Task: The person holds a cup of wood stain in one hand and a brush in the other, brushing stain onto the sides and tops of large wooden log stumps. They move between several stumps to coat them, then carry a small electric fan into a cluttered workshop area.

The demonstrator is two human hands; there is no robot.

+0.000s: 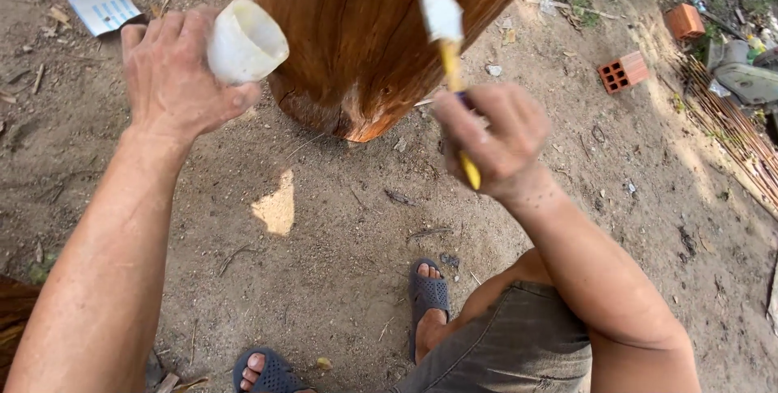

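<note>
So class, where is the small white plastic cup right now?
In the head view, upper left: the white plastic cup sits in the left hand, beside the glossy brown wooden log.

Count from the head view. Hands: two, a left hand (174, 69) and a right hand (496, 135). Cups: one, a white plastic cup (245, 41), in the left hand. Brushes: one, a yellow-handled brush (444, 28), in the right hand. Carved wooden pieces: one, a large reddish-brown log (373, 28). Bricks: two, both orange, a perforated brick (623, 71) and a second brick (686, 21) farther off. Sandals: two, dark, a forward sandal (427, 292) and a near sandal (271, 373). Printed paper sheets: one, a blue-and-white sheet (103, 8). Thin cane stalks (729, 130) lie bundled at right; number indistinct, probably well over a dozen.
</note>
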